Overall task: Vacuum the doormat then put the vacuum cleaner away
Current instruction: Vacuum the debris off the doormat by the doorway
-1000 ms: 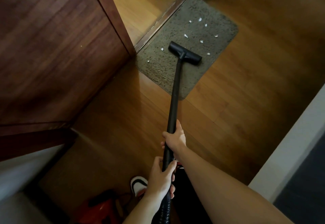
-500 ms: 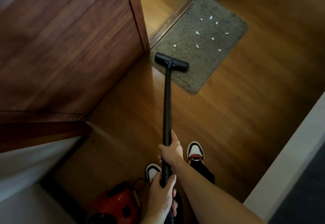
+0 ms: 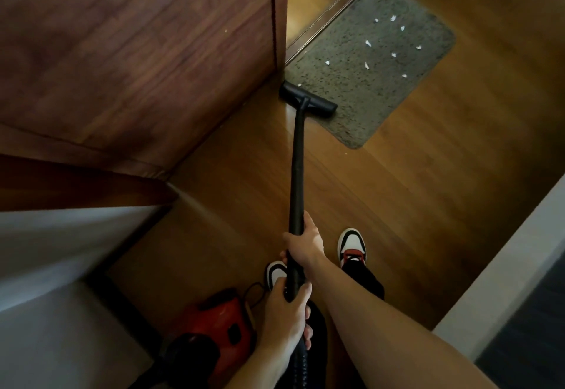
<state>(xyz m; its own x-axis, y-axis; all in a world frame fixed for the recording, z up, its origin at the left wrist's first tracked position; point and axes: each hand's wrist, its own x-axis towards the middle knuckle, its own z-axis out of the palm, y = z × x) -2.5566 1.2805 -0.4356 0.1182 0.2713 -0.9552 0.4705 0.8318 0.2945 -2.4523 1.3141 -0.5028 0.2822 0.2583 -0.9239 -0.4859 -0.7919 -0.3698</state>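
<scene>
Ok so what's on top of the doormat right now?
Small white scraps lie scattered on the doormat, and the vacuum nozzle overlaps its near edge. Anything beneath the nozzle is hidden.

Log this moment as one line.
left hand: grips wand | right hand: grips wand | nozzle: near edge of doormat | paper scraps: on doormat

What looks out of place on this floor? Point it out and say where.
Small white scraps litter the doormat, most across its far and right part, one beside the nozzle at the near left corner. They stand out as debris against the grey pile. Nothing else looks spilled, askew or damaged.
</scene>
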